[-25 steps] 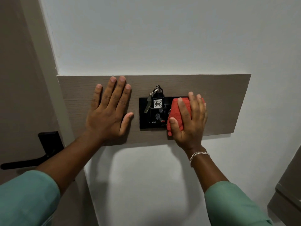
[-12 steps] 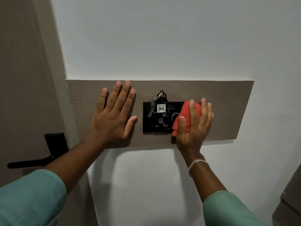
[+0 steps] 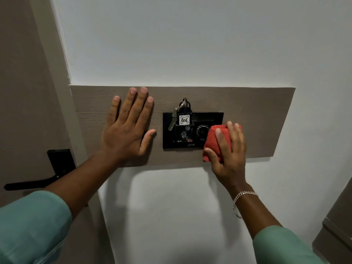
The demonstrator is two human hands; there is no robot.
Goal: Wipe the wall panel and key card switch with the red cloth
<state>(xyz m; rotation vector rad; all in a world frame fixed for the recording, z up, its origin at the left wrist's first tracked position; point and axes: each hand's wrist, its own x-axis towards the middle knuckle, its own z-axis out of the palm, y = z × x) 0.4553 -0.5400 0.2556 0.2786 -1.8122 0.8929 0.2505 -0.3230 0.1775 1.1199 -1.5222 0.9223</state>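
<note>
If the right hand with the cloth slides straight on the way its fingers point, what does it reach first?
Probably bare wood panel just right of the black switch plate, then white wall above; the right hand points up, tilted slightly right.

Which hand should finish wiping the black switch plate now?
Right. The right hand already grips the red cloth against the switch plate's lower right corner. The left hand lies flat and empty on the wall panel, beside the plate.

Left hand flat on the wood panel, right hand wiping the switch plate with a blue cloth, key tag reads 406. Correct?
One error: in the head view the cloth is red, not blue. The rest holds: left hand flat on the wood panel, right hand wiping the switch plate, key tag reads 406.
</note>
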